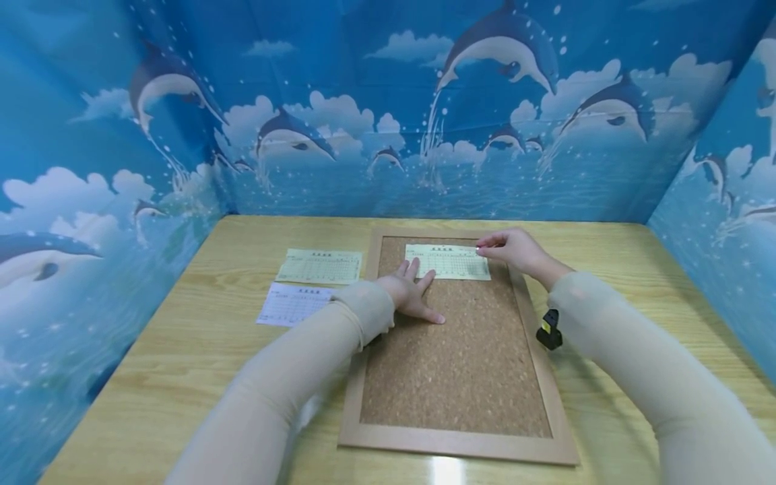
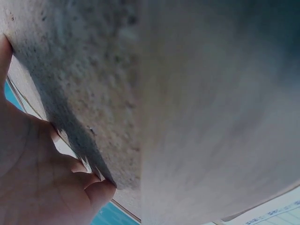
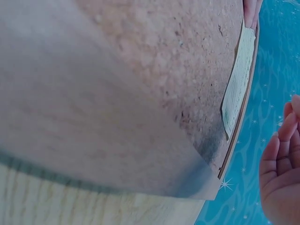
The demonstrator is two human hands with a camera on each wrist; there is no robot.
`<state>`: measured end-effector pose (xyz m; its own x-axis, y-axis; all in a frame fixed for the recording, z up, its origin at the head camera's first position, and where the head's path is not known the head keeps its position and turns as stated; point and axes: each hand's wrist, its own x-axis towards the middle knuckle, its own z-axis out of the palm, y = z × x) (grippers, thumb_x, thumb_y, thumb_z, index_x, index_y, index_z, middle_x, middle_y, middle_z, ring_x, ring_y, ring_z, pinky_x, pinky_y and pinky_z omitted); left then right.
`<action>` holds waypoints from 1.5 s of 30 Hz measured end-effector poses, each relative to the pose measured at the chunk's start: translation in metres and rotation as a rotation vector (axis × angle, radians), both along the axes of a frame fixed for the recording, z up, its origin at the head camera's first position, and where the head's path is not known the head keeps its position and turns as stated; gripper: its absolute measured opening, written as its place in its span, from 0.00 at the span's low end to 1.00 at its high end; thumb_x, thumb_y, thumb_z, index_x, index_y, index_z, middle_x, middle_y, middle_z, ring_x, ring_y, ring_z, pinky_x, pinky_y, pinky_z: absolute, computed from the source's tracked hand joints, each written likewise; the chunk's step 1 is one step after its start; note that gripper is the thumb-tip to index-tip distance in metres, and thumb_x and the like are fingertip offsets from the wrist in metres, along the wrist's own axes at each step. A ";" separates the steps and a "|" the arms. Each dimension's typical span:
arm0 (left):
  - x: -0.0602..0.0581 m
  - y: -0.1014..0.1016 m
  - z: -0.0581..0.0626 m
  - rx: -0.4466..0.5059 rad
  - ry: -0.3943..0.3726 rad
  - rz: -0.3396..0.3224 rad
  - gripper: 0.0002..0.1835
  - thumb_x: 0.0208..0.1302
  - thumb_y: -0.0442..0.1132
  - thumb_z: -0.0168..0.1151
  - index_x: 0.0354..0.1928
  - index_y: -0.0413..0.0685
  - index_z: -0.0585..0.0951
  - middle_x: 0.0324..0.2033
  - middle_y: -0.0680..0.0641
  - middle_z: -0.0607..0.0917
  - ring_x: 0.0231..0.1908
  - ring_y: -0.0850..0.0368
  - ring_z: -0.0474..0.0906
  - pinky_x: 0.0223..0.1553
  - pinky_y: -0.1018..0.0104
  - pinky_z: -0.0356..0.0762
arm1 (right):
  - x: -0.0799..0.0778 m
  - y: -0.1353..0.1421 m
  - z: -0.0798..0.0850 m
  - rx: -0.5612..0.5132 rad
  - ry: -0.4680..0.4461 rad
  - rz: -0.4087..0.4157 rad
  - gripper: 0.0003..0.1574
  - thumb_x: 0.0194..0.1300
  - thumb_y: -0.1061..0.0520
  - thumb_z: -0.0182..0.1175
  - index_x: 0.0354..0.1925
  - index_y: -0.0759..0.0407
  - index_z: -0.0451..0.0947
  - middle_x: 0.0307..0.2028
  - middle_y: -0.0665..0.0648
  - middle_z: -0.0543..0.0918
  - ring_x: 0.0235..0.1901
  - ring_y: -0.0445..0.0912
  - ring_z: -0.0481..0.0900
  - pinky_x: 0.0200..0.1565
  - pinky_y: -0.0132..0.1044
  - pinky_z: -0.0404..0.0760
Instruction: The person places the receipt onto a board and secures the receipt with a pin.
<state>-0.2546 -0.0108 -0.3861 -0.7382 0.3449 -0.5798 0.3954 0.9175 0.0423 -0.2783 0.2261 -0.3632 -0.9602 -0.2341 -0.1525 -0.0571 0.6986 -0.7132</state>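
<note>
A pale green printed slip [image 1: 455,266] lies near the top of a wood-framed cork board [image 1: 461,364]. My left hand [image 1: 412,293] is spread flat, fingertips on the slip's lower left part and thumb on the cork; the left wrist view shows its palm [image 2: 42,173] close over the board. At the slip's upper right corner, my right hand [image 1: 518,252] pinches a small white pin-like piece [image 1: 478,250] between thumb and fingertips, mostly covered by them. In the right wrist view that hand [image 3: 283,178] appears at the right edge, beyond the green slip [image 3: 239,84].
Left of the board, another green slip [image 1: 319,265] and a lilac slip [image 1: 291,304] lie on the wooden table [image 1: 182,377], the lilac one partly under the left sleeve. A blue dolphin-print curtain [image 1: 388,114] encloses the table's back and sides.
</note>
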 end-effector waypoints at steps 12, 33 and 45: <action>0.003 0.000 0.008 0.010 0.005 -0.008 0.56 0.47 0.80 0.45 0.72 0.68 0.33 0.71 0.48 0.26 0.70 0.50 0.24 0.67 0.49 0.44 | -0.017 -0.009 -0.003 0.034 0.025 0.035 0.21 0.66 0.51 0.57 0.53 0.61 0.77 0.46 0.62 0.80 0.47 0.54 0.76 0.46 0.49 0.76; 0.003 0.004 0.007 0.010 -0.005 0.006 0.57 0.45 0.81 0.45 0.72 0.69 0.33 0.71 0.48 0.26 0.70 0.51 0.24 0.67 0.50 0.43 | -0.034 -0.023 -0.011 0.079 0.023 0.056 0.18 0.66 0.51 0.57 0.50 0.59 0.78 0.46 0.61 0.79 0.46 0.53 0.76 0.47 0.49 0.75; -0.009 0.004 -0.012 -0.031 -0.029 0.020 0.58 0.43 0.82 0.44 0.71 0.71 0.30 0.70 0.48 0.22 0.69 0.49 0.20 0.66 0.48 0.43 | -0.043 -0.038 -0.016 0.075 -0.004 0.081 0.16 0.66 0.55 0.57 0.50 0.61 0.78 0.49 0.62 0.78 0.48 0.54 0.75 0.48 0.49 0.74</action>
